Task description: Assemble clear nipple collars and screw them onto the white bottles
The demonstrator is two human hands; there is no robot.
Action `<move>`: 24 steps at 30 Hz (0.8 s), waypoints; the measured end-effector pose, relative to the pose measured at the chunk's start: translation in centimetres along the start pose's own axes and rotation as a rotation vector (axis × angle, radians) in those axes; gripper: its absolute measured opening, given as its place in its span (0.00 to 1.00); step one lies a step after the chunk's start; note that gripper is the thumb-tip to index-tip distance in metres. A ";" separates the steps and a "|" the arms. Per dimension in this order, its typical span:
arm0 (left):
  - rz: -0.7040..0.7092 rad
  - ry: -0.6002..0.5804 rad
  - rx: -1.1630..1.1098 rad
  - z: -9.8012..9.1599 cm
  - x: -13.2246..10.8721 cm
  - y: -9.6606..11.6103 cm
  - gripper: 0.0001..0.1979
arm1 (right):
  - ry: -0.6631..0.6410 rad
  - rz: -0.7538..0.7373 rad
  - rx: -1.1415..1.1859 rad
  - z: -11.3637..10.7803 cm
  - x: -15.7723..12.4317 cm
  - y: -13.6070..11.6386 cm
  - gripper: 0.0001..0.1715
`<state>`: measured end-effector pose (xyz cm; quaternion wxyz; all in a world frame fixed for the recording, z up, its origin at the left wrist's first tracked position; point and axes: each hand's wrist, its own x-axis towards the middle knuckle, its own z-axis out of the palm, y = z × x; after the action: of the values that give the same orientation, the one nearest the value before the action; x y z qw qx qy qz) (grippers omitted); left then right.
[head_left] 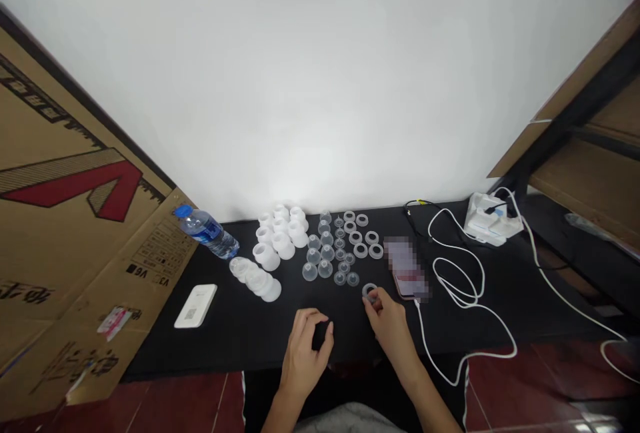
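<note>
My right hand (391,325) pinches a translucent ring (365,289) between thumb and fingertips, low over the black tabletop. My left hand (303,358) rests to the left of it, fingers curved and apart from the thumb, with nothing visible between them. Beyond the hands stand rows of parts: clear domes (325,269), small round discs with a raised centre (353,279), and more translucent rings (376,244). Further left are several white, wide-bodied, open-necked pieces (283,247) and overlapping rows of white translucent caps (258,280).
A phone (407,270) on a white cable lies right of my right hand. A white power strip (493,220) sits at the back right. On the left are a water bottle (210,232), a white flat device (196,306) and a large cardboard box (75,233). A white wall (320,86) rises behind.
</note>
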<state>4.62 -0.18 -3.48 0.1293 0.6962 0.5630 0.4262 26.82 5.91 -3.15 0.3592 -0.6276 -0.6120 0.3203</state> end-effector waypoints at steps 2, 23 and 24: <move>-0.019 -0.041 0.031 0.1 0.1 0.0 0.11 | -0.073 -0.155 -0.115 -0.1 -0.6 -0.2 0.07; -0.075 0.019 -0.105 0.8 1.9 -0.4 0.08 | 0.233 -0.346 -0.218 2.4 1.6 -0.7 0.26; -0.092 0.039 -0.136 0.7 1.8 -0.5 0.08 | 0.225 -0.350 -0.252 2.5 1.8 -0.8 0.27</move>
<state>4.82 1.84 -3.39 0.1844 0.6509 0.5665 0.4706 24.38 7.84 -3.77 0.3939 -0.5836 -0.7028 0.1021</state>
